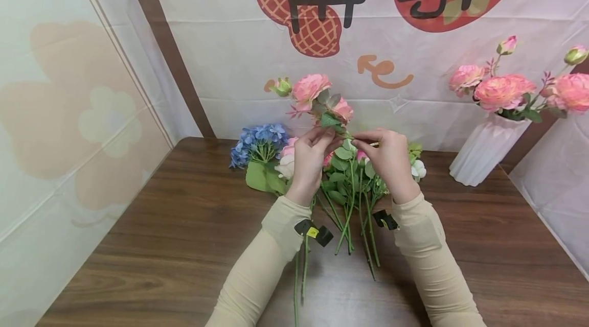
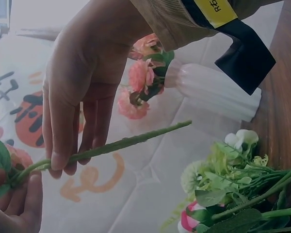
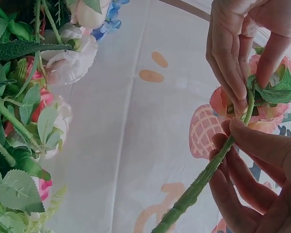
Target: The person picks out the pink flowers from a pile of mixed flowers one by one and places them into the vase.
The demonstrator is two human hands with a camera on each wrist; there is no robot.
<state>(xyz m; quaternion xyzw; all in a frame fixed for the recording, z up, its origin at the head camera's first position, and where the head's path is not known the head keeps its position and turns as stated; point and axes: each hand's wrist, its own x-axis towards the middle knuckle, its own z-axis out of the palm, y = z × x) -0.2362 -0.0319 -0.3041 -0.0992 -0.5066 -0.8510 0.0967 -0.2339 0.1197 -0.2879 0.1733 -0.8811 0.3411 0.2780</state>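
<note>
Above the back of the table, both hands hold a flower stem with pink blooms (image 1: pixel 311 91), a green bud and leaves. My left hand (image 1: pixel 309 161) pinches it just below the blooms, near a leaf. Close beside it, my right hand (image 1: pixel 390 159) pinches the stem between thumb and fingers. In the left wrist view the bare green stem (image 2: pixel 136 139) runs past the right hand's fingertips to a free end. The right wrist view shows both hands close together on the stem, leaves (image 3: pixel 281 90) by the left fingers.
Blue hydrangea (image 1: pixel 259 142) and several other flowers lie on the brown wooden table (image 1: pixel 184 245), their green stems pointing towards me. At the right, a white vase (image 1: pixel 488 148) holds pink flowers (image 1: pixel 503 92). A printed cloth backdrop (image 1: pixel 221 51) hangs behind the table.
</note>
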